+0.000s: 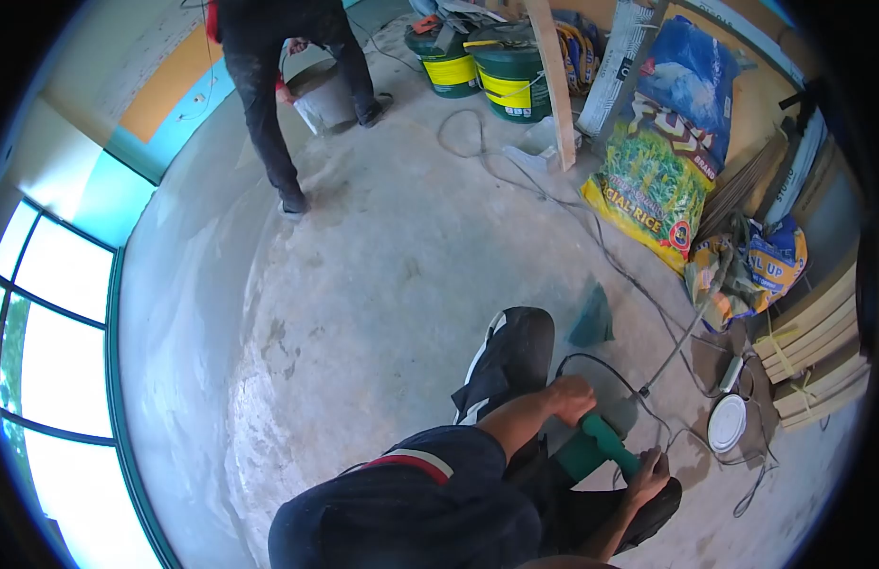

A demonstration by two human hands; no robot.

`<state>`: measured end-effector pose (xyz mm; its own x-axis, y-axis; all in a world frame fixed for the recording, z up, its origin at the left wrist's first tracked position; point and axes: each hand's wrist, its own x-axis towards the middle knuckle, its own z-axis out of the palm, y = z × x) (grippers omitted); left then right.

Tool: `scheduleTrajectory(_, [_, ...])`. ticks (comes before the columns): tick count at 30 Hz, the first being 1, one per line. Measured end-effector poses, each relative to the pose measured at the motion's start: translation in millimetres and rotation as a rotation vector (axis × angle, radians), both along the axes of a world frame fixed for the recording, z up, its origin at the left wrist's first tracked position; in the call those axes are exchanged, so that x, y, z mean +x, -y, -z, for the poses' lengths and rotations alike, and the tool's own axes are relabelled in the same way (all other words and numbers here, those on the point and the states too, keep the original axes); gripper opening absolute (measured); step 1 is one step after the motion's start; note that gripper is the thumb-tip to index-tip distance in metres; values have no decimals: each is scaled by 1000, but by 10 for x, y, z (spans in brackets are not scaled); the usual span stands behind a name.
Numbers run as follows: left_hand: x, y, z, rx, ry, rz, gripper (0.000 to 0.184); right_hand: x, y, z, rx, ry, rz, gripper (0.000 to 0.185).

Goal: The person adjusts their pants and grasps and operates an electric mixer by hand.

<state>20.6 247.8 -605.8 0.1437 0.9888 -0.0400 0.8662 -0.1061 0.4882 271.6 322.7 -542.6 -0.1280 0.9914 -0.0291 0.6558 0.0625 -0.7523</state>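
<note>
A green tool [610, 443], which looks like a corded power tool, lies across my lap between my two hands. My left hand [572, 399] is closed at its upper end, where a black cord [605, 365] curves away. At the lower end, my right hand [650, 477] has its fingers curled around the tool. Below the tool's body is a wider green part [579, 457], partly hidden by my left forearm. The tool's exact kind cannot be made out. My bent knee [525, 341] rises just beyond my left hand.
Cables [629, 275] trail over the concrete floor [392, 256]. A white round lid [727, 423], rice sack [653, 185], bundled wood strips [819, 351] and dark-green piece [593, 315] lie rightward. Green buckets [510, 81] stand at the back. Another person [268, 104] holds a bucket [323, 98].
</note>
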Motion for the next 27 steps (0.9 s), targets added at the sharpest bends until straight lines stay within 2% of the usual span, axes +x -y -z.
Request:
scheduleTrajectory(1, [-14,-13,-44,-59,11,23,17,-5,-3,8,1,-9,1,42])
scheduleTrajectory(4, [3,4,-12,-8,-8,8,17,0,3,9,-2,-26,10,42])
scheduleTrajectory(7, [37,30,152,194,-6,-19,17,-9,6,-3,-9,-33,11,43])
scheduleTrajectory(13, [46,70,191,220,-20,-45,18,-3,12,16,-14,-63,9,42])
scheduleTrajectory(16, [65,71,292,378,5,-75,18,-5,14,1,-17,-58,11,41])
scheduleTrajectory(27, [74,69,374,418,32,-65,18,12,9,32,-28,-65,17,42])
